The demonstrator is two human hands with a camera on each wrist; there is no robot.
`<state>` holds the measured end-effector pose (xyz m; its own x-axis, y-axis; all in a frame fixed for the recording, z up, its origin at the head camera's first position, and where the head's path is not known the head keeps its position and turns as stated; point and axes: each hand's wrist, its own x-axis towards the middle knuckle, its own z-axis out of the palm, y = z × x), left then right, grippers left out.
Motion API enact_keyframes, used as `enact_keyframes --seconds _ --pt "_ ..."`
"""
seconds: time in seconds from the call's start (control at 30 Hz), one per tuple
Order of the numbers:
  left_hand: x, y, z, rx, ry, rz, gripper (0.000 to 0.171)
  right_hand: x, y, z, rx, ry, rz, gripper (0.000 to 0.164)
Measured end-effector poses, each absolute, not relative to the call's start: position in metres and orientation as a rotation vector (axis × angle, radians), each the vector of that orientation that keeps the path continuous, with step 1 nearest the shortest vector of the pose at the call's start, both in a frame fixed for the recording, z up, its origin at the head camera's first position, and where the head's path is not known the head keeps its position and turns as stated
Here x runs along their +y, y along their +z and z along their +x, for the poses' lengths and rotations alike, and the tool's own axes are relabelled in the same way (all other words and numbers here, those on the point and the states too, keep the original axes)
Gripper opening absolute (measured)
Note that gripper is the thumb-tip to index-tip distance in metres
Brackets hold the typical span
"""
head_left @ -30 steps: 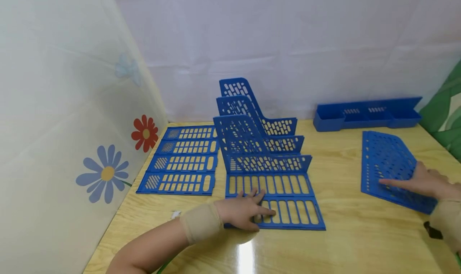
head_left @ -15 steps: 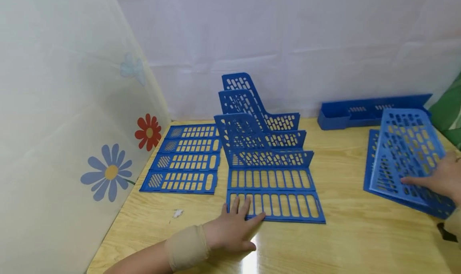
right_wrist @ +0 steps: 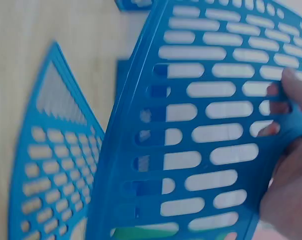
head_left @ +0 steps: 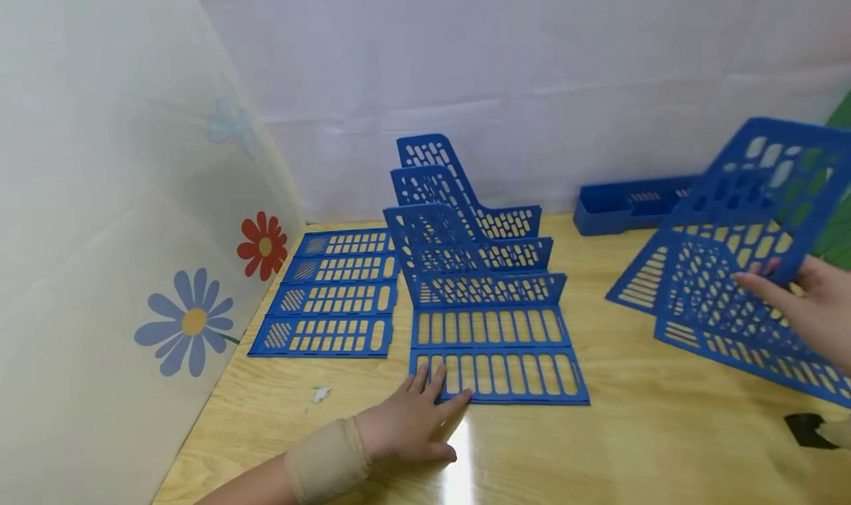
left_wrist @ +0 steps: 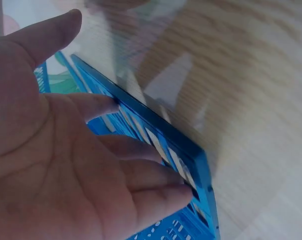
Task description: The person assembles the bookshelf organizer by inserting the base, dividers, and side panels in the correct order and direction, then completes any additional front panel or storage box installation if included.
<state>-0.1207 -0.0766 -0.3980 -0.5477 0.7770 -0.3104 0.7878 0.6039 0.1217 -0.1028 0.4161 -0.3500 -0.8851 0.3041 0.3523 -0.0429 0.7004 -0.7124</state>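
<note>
My left hand (head_left: 415, 420) lies with its fingers spread at the front left edge of a blue slatted base (head_left: 495, 348). In the left wrist view its fingertips overlap the base's edge, and the thumb points away from it. Three blue perforated dividers (head_left: 435, 232) stand upright in a row toward the back of this base. At the right, my right hand (head_left: 811, 306) pinches another blue perforated divider (right_wrist: 126, 107) by its edge, thumb on one side and fingers on the other. Below the held divider is a further blue perforated divider (head_left: 751, 357), partly covered by it.
Several flat blue perforated panels (head_left: 326, 314) lie side by side left of the base. A blue compartment tray (head_left: 601, 221) stands against the back curtain, partly behind the held divider. A paper scrap (head_left: 321, 394) and a small dark object (head_left: 807, 431) are on the wooden table.
My right hand has lifted a divider off the one under it and raised and turned it. My left hand has slid back from over the base to its front edge.
</note>
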Motion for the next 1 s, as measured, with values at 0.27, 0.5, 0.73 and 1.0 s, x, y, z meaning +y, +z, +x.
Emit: enact_keyframes --seconds 0.27,0.5,0.73,1.0 --pt "-0.082 -0.399 -0.120 2.464 0.111 1.249 0.078 0.362 -0.365 -0.108 -2.501 0.629 0.345 0.031" --pt "-0.082 -0.398 -0.121 2.401 0.224 1.246 0.089 0.358 -0.378 -0.113 -2.401 0.692 0.441 0.032" --pt "-0.085 -0.404 -0.119 2.400 0.200 1.288 0.098 0.352 -0.384 -0.125 -2.293 0.780 0.636 0.021" --pt "-0.082 -0.404 -0.119 2.392 0.200 1.262 0.101 0.295 -0.391 -0.143 -2.463 0.887 0.601 0.030"
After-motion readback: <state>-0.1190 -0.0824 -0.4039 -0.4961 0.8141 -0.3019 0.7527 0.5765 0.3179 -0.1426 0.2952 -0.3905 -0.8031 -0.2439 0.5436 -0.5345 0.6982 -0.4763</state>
